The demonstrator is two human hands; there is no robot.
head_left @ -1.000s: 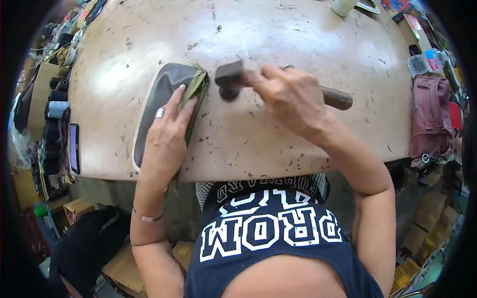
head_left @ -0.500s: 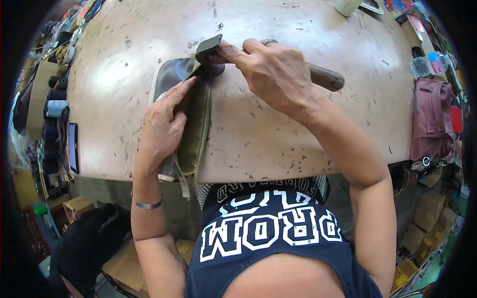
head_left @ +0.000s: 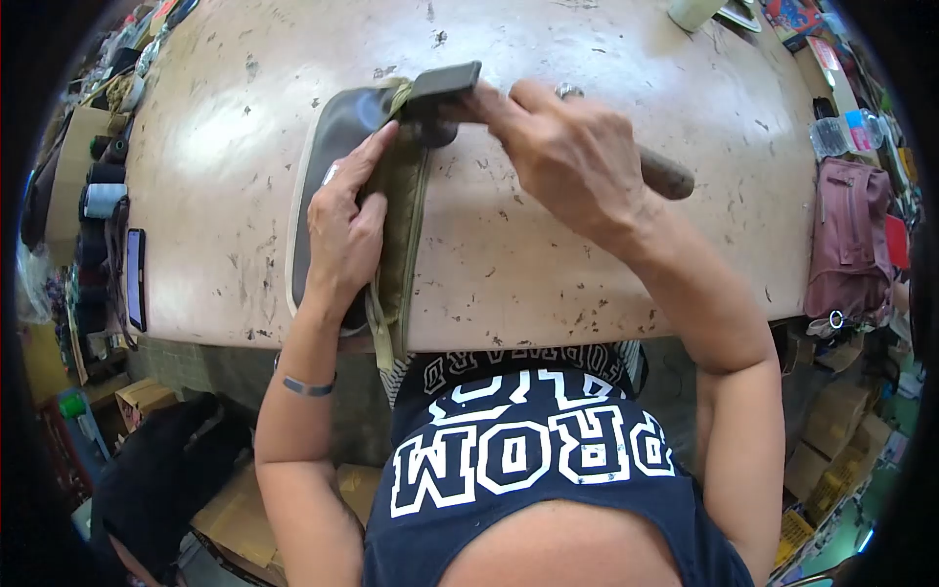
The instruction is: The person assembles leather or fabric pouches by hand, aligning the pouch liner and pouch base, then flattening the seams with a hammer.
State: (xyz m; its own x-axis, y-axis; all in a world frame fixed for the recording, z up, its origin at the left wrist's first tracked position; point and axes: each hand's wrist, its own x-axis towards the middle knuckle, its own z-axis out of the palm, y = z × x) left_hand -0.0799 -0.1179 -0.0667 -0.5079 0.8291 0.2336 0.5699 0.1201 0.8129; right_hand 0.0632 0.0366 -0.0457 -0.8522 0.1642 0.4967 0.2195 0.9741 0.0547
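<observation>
A dark grey bag piece (head_left: 318,186) with pale edging lies near the table's front edge. Along its right side runs an olive lining (head_left: 396,235) with a zipper edge, and a strip hangs over the table edge. Flat across the piece rests my left hand (head_left: 347,225), fingers stretched toward the far end. My right hand (head_left: 577,161) is closed around the wooden handle of a hammer (head_left: 445,81). Its black head overlaps the far end of the lining, close beyond my left fingertips.
Thread spools (head_left: 106,201) and a phone (head_left: 136,279) line the left side. A pink bag (head_left: 849,235) and a plastic bottle (head_left: 831,135) are at the right. A pale cup (head_left: 693,12) stands at the back, and cardboard boxes (head_left: 235,519) sit below the table.
The hammer and my right hand have moved to the right. My left hand has shifted right and slightly farther from me, and the bag piece now shows more of its dark panel.
</observation>
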